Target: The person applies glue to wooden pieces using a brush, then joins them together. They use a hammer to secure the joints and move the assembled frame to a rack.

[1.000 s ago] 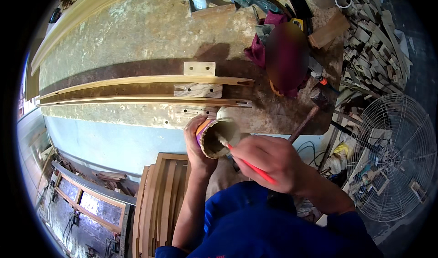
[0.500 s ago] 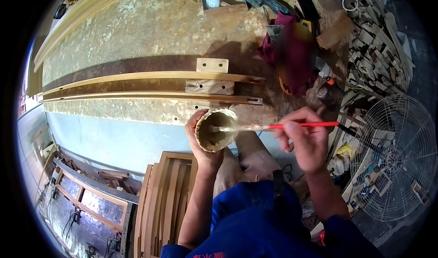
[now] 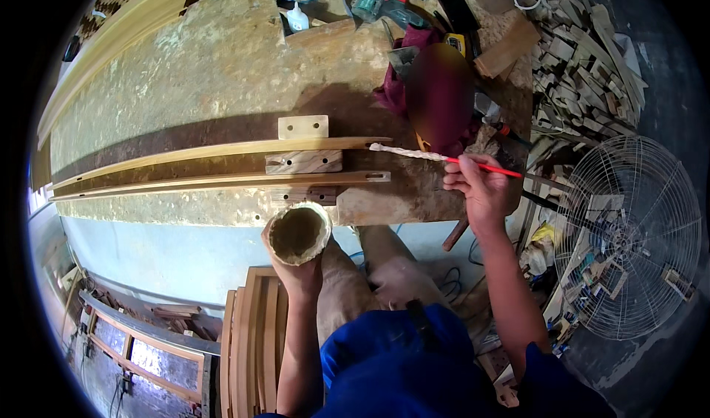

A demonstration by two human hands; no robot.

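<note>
My left hand (image 3: 299, 276) is wrapped round a cup (image 3: 326, 230) with a crusted, uneven rim, held just off the table's near edge. Its inside is shaded and coated. My right hand (image 3: 481, 192) pinches a thin brush (image 3: 416, 153) by its red handle. Pale, glue-like paste coats the brush's front half. The brush tip is at the right end of the far wooden strip (image 3: 244, 149), by a dark slot; whether it touches cannot be made out. A second wooden strip (image 3: 244, 184) lies nearer, with a slot in its right end.
Small drilled wooden blocks (image 3: 303, 127) lie among the strips on the worn table (image 3: 200, 70). Toward the back are a white bottle (image 3: 297, 19), power drills (image 3: 370, 0) and a dark red cloth (image 3: 414, 63). Right of the table stand a wire fan guard (image 3: 629, 233) and piled offcuts (image 3: 584, 70).
The brush has left the cup; my right hand has carried its tip to the far strip's right end. My left hand has lowered the cup slightly. The whole view has shifted.
</note>
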